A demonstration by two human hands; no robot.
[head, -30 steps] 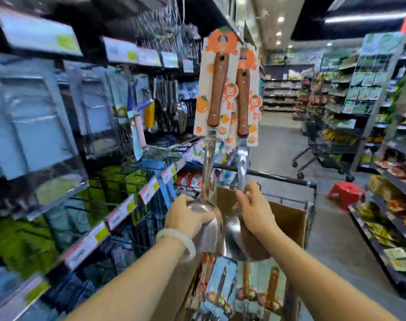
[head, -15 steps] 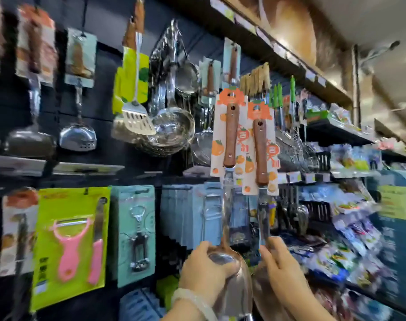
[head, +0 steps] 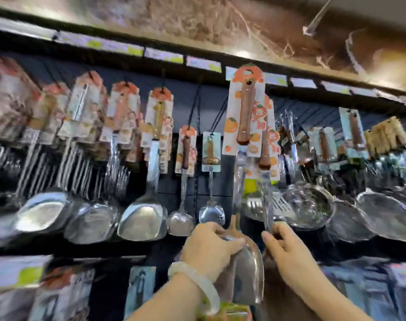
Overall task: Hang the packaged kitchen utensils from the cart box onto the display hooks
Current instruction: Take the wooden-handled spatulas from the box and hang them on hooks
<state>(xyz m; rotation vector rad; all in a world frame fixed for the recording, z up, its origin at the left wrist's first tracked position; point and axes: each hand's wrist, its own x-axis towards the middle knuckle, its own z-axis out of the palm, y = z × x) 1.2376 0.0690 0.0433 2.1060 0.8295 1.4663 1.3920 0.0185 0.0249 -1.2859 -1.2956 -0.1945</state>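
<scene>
Both hands are up at the display wall. The left hand [head: 210, 247], with a pale bangle [head: 198, 286] on its wrist, curls its fingers round the steel head of a spatula [head: 240, 269], whose wooden handle on an orange-printed card [head: 245, 112] stands upright, its top near the row of price tags [head: 204, 63] under the shelf edge. The right hand [head: 287, 251] pinches the steel shaft of a second spatula [head: 265, 144], which sits just behind and lower than the first, its card partly hidden. To the left, hanging spatulas [head: 141, 218] crowd the hooks in a row; a slotted ladle [head: 211, 214] hangs close to the raised pair. To the right, wire strainers [head: 311, 205] hang blurred. Whether either card touches a hook, I cannot tell.
</scene>
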